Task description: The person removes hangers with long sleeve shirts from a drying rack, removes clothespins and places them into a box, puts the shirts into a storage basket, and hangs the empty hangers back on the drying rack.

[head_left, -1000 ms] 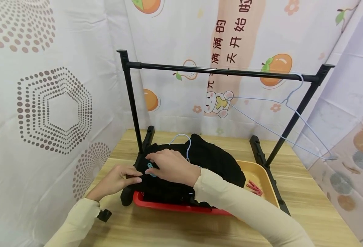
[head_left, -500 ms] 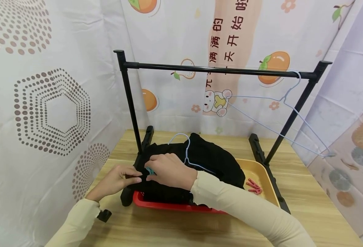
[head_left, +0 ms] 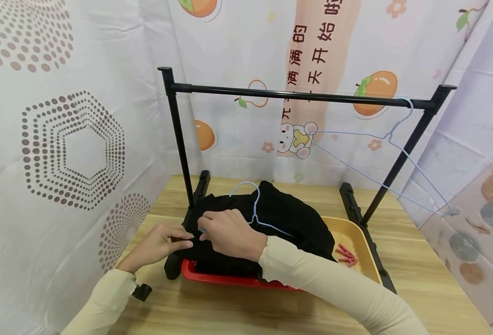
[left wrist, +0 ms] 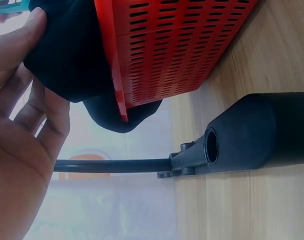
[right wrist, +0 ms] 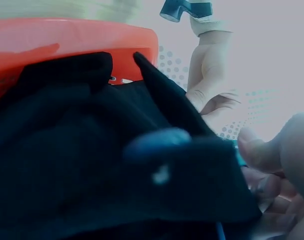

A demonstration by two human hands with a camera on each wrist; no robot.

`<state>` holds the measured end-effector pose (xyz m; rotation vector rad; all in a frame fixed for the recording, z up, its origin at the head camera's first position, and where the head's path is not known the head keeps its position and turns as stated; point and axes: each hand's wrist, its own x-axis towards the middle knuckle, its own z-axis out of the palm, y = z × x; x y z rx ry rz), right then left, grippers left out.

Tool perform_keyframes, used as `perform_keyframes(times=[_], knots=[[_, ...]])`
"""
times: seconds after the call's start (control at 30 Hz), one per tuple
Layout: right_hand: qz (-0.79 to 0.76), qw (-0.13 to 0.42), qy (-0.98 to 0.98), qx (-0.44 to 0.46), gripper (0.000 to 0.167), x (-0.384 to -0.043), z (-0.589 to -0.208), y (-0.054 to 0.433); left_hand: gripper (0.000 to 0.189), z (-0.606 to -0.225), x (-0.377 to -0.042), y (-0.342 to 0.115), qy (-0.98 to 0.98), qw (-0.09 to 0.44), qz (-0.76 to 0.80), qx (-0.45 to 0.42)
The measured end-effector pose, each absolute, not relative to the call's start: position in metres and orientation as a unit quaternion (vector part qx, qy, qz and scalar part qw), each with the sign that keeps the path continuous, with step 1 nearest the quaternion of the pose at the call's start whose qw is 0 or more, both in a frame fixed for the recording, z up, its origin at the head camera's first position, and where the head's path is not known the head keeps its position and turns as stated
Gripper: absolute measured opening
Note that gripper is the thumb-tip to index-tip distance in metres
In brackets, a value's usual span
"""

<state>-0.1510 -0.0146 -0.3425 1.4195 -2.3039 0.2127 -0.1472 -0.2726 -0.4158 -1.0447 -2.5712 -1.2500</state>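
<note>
Likely a home laundry corner, though curtains (head_left: 246, 51) hide the room beyond. Printed with fruit, they hang along the far edge of a wood-grain table (head_left: 212, 309) bearing a black garment rack (head_left: 300, 97), a red basket (head_left: 238, 281) with black cloth (head_left: 290, 211) and a yellow tray (head_left: 371, 251) of clothespins (head_left: 347, 255).

The table (head_left: 212, 314) presented a pale wood-grain top, with grain lines running across it. It bore a black rack (head_left: 305, 97), which stood upright on two feet. The left foot (head_left: 201, 186) and right foot (head_left: 349, 201) were well apart and ran from back to front; part of the left foot was hidden. Between them stood a red basket (head_left: 229, 279), slotted along its side, towards the front left. A yellow tray (head_left: 348, 231) lay at the right, just beside the right foot. Whether basket and tray touched could not be established, that portion being covered.
</note>
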Motion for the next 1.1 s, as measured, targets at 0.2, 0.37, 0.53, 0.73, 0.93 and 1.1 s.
perform_keyframes(times=[0.2,0.37,0.53,0.73,0.93,1.1], knots=[[0.127,0.22,-0.819,0.514,0.006,-0.153,-0.344,-0.013,0.018,-0.416,-0.149,-0.273,-0.84,0.055,-0.413,-0.346],[0.178,0.218,-0.811,0.513,0.005,-0.153,-0.342,-0.012,0.018,-0.415,-0.149,-0.272,-0.84,0.055,-0.412,-0.349],[0.21,0.201,-0.808,0.513,0.005,-0.152,-0.339,-0.011,0.018,-0.414,-0.148,-0.272,-0.84,0.051,-0.412,-0.349],[0.236,0.122,-0.828,0.493,0.023,-0.151,-0.333,-0.004,0.019,-0.413,-0.148,-0.271,-0.839,0.051,-0.414,-0.348],[0.257,0.08,-0.834,0.483,0.033,-0.153,-0.329,0.007,0.018,-0.412,-0.147,-0.271,-0.842,0.048,-0.412,-0.345],[0.28,0.066,-0.83,0.477,0.034,-0.152,-0.324,0.016,0.018,-0.415,-0.146,-0.273,-0.85,0.043,-0.407,-0.333]])
